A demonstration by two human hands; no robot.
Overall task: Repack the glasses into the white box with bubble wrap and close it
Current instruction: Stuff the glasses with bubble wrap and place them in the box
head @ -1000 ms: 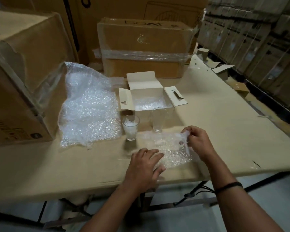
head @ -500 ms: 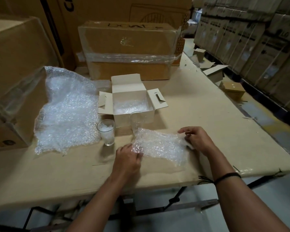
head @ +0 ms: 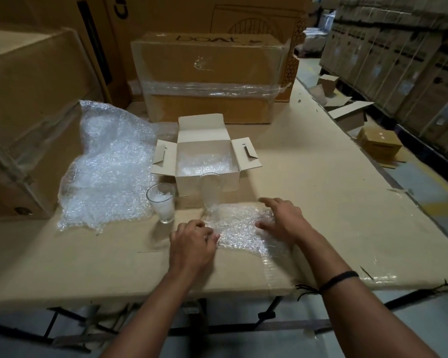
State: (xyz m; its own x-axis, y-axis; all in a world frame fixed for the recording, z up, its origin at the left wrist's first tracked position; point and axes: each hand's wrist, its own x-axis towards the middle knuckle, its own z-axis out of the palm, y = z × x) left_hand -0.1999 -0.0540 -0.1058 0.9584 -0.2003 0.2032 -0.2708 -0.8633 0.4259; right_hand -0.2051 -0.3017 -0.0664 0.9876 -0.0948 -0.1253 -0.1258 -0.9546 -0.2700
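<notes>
Cardboard-covered table (head: 321,202), warehouse. Bubble-wrap sheet (head: 241,228) lies flat near the near edge. Left hand (head: 192,244): fingers curled, pinching the sheet's left edge. Right hand (head: 282,223): spread flat on it. Tall glass (head: 210,192) stands upright at the sheet's far-left corner, before the white box (head: 230,182); left hand nearer.

1. A table (head: 347,215) is covered with cardboard sheets, taped at a seam; a dark frame (head: 269,304) is seen beneath it.
2. Large cartons are stacked behind it; one carton (head: 207,73) is banded with clear film.
3. Carton rows (head: 398,60) are stacked along the right.
4. Small boxes (head: 379,144) are scattered on the grey floor (head: 282,344).
</notes>
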